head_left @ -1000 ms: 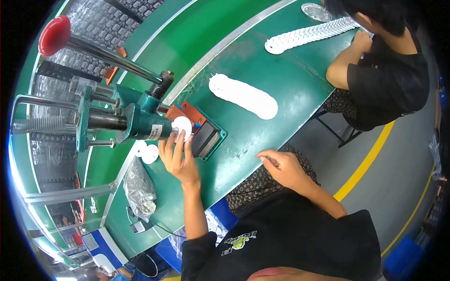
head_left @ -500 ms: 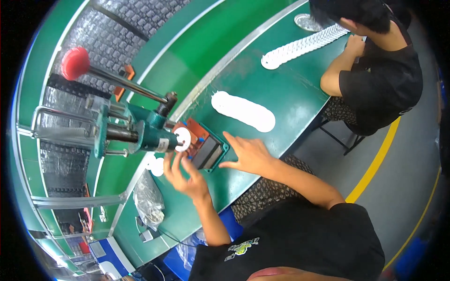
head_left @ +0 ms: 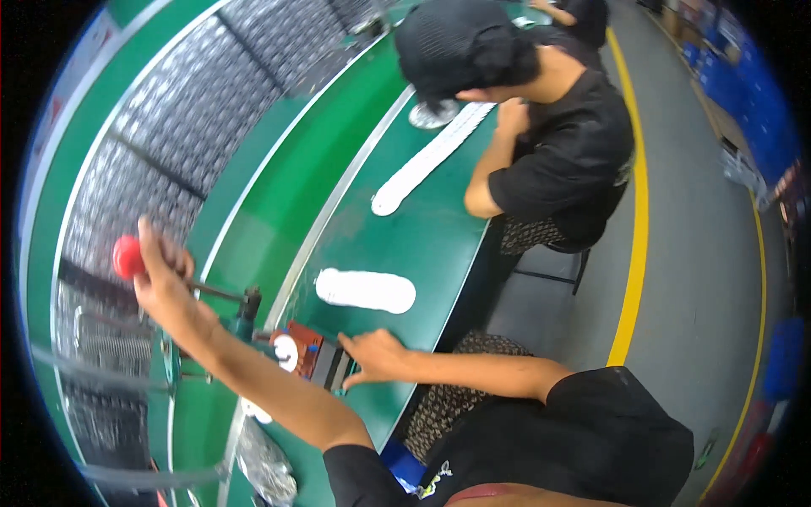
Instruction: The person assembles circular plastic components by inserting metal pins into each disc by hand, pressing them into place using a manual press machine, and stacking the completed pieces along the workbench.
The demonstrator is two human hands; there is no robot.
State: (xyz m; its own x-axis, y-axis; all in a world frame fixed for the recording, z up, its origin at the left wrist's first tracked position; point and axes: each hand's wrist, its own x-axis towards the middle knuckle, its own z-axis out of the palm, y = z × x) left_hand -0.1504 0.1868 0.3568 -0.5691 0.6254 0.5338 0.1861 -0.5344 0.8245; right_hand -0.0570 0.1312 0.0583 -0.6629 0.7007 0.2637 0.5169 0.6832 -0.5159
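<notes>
My left hand is wrapped around the red knob of the lever on a green hand press. My left forearm covers much of the press. Below the press head, a white round disc lies on the orange-red block of a fixture. My right hand is at the fixture's near end, thumb and index finger spread apart on either side of it. Whether those fingertips touch it cannot be made out. A row of overlapping white discs lies on the green table beyond the fixture.
A co-worker in a black shirt sits farther along the table, by a longer row of white discs and a round metal tray. A clear plastic bag and a few white discs lie beside the press.
My left hand has left the disc area under the press and moved up and left onto the red knob. My right hand stays by the fixture. The view has shifted.
</notes>
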